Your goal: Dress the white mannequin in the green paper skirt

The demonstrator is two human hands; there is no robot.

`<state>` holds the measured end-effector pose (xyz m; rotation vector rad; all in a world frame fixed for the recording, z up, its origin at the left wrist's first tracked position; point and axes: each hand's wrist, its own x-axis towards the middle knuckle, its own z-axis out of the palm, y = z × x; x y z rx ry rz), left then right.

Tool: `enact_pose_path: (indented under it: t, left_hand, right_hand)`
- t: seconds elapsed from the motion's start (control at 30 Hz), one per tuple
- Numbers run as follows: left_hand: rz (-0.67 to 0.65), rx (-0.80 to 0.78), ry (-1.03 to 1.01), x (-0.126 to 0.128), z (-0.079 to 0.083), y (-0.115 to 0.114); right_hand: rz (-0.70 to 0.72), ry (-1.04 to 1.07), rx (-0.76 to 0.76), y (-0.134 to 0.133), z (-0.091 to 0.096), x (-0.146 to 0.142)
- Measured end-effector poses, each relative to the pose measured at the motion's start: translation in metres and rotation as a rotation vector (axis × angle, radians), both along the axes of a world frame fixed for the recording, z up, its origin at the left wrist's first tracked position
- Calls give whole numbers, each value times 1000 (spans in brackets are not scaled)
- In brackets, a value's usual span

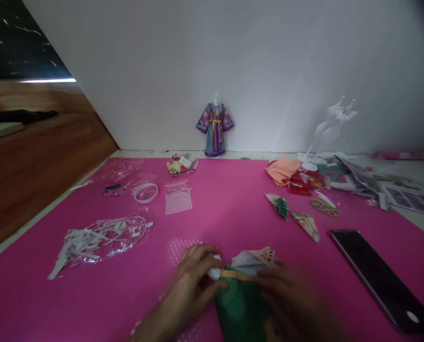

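A small green doll garment point(238, 304) with a thin gold band point(237, 274) lies close in front of me. Folded cream and pale fabric with reddish-brown spots point(267, 256) sits at its upper end. My left hand point(197, 273) grips the garment's left end by the band, thumb below and fingers above. A smooth white piece point(215, 267) shows between those fingers; what it belongs to is hidden. Over the right side of the garment is my right hand point(292, 289), smeared by motion, its fingertips touching the fabric near the band. Whether they pinch it is unclear.
A doll form in a purple robe point(215, 130) stands at the wall. Left lie a bag of white strips point(105, 237), a tape roll point(146, 193) and a bead sheet point(178, 201). Right are a phone point(379, 275), cone-shaped fabric pieces point(306, 225), cloth point(283, 171) and a white mannequin point(328, 130).
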<state>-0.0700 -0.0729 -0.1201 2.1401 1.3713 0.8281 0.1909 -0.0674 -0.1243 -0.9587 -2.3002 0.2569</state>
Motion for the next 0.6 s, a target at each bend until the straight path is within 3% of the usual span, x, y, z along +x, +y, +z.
enact_pose_path:
  t: [0.13, 0.27, 0.37, 0.47, 0.6]
  left_hand:
    - [-16, 23, 10, 0, 1, -1]
    - [17, 98, -29, -3, -2, -4]
    - [-47, 164, 17, -5, 3, -9]
    - [-158, 162, 111, -3, 12, -13]
    - [-172, 160, 124, -2, 15, -13]
  right_hand:
    - [-140, 7, -91, 23, 3, -23]
    - [-121, -122, -190, 40, 2, -43]
    - [-139, -176, -256, 45, 2, -50]
    - [-157, -124, -272, 46, 0, -52]
    - [-123, 3, -278, 47, -6, -52]
